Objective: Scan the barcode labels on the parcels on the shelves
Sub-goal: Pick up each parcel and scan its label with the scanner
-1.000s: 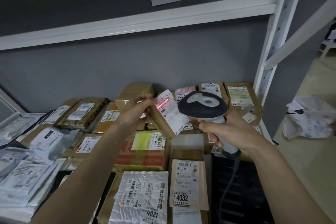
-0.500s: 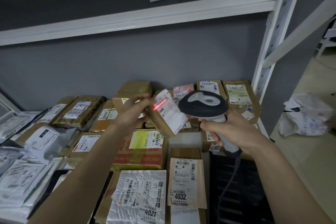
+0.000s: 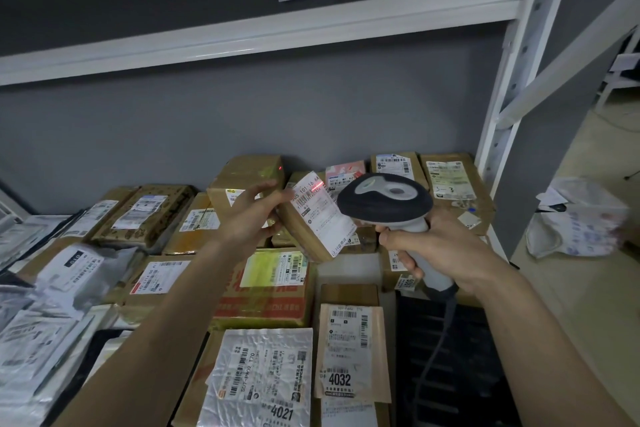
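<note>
Item: parcel [image 3: 313, 218], small brown carton, raised off the shelf [image 3: 349, 269] and tilted, white label [image 3: 320, 210] facing you.
Left grip: your left hand [image 3: 249, 218] clasps the parcel's left end, thumb on the upper edge by the label's corner, fingers curled under the lower edge.
Right grip: your right hand [image 3: 433, 246] is wrapped round the handle of the scanner [image 3: 389, 204]; its dark head sits just right of the parcel, almost touching the label's right edge. A cable [image 3: 434, 347] hangs from the handle's base.
Beam: a red line lies on the label's top, right of your left thumb; a red dot shows on the box [image 3: 249, 180] behind your left hand.
Shelf stock: cartons below and beyond both grips. Nearer you than the parcel lie a red-printed box [image 3: 266, 291], a silver bag marked 4021 [image 3: 263, 378] and a flat carton marked 4032 [image 3: 349, 347]. Grey bags [image 3: 45, 295] lie far left of your left grip.
</note>
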